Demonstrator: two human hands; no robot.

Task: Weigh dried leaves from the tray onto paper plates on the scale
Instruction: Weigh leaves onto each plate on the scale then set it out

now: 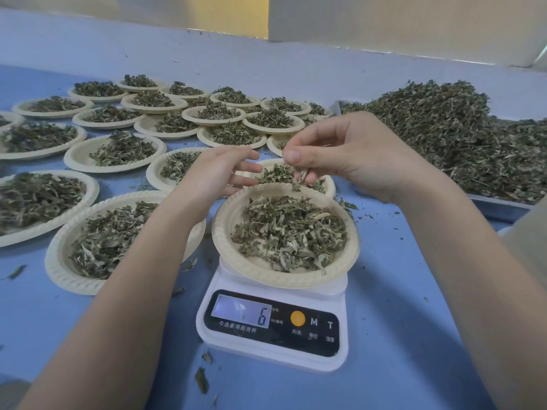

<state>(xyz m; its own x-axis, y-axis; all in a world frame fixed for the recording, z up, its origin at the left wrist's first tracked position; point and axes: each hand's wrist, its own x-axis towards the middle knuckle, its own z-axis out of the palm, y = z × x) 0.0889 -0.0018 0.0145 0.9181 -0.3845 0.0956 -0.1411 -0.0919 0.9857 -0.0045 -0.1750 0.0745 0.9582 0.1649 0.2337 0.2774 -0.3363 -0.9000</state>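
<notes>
A white kitchen scale point(273, 327) stands in front of me, and its display reads 6. On it sits a paper plate point(228, 235) holding a heap of dried leaves point(288, 232). My right hand point(355, 152) hovers over the plate's far rim and pinches a few dried leaves between thumb and fingertips. My left hand point(219, 173) hangs just left of that rim with its fingers stretched out, holding nothing. A metal tray point(497, 208) at the right carries a big pile of dried leaves point(461, 134).
Several paper plates filled with leaves point(118, 152) cover the blue table point(399, 291) to the left and behind the scale; one point(65, 261) lies right beside the scale. Loose leaf bits litter the table. A pale wall runs along the back.
</notes>
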